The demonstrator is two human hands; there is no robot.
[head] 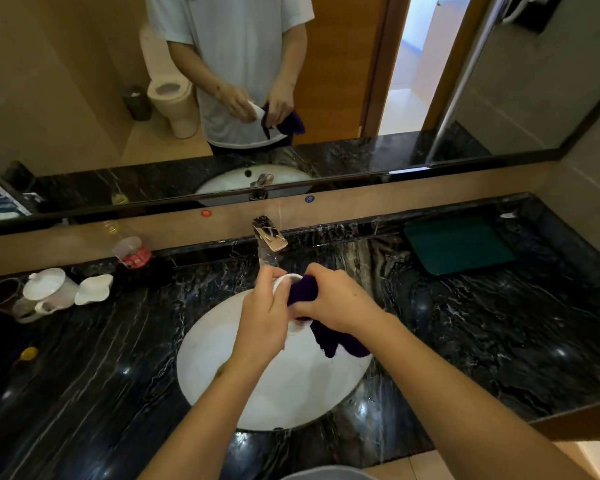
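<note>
View from the basin edge, with the white sink (pixel 222 358) as the dial and twelve o'clock at the mirror (pixel 84 81).

The left hand (pixel 264 317) and right hand (pixel 333 303) meet above the sink's twelve o'clock rim, just below the tap (pixel 269 233). The left hand curls its fingers round a small white dish (pixel 286 278), which is held on edge; only the dish's upper rim and a patch of its lower rim show between the hands. The right hand bunches a dark purple cloth (pixel 303 289) in a closed grip and presses it against the dish. The loose end of the cloth hangs towards two o'clock over the bowl. A clear stream seems to fall from the tap spout onto the hands.

The sink is set into a black veined counter (pixel 465 323).

- At two o'clock, well apart from the hands, a dark green tray (pixel 458 244) lies flat by the back wall.
- At ten o'clock a plastic bottle (pixel 132 251) with a red label stands against the wall.
- At nine o'clock, farther out, there is a white lidded mug (pixel 49 289). A white shell-shaped saucer (pixel 94 289) sits just beside it, and a dark cup (pixel 0 296) stands on its far side.
- At eight o'clock a small yellow cap (pixel 28 353) lies alone.

The mirror repeats the same grip from the front.
</note>
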